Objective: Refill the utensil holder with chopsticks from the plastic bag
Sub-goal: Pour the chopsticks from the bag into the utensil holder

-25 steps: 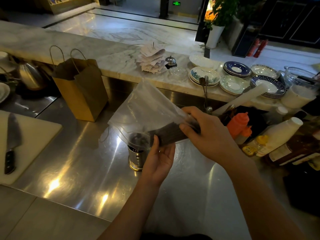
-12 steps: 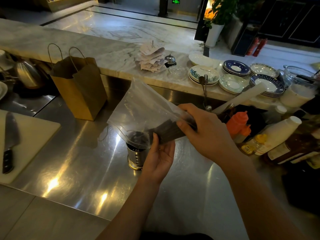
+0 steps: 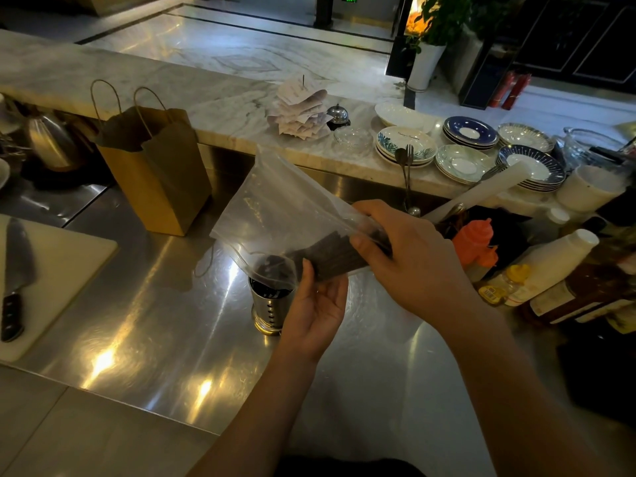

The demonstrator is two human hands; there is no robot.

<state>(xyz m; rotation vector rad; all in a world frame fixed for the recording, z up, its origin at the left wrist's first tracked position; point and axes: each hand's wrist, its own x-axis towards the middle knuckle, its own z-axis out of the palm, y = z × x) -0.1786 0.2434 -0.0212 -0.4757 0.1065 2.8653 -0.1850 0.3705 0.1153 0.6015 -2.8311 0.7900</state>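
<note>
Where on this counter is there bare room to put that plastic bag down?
The steel counter is bare between the cutting board and the utensil holder, in front of the paper bag. The marble ledge left of the receipts is bare too. The right side is crowded with bottles and plates.

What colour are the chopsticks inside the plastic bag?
Dark brown, almost black; the chopsticks show best in the head view.
</note>
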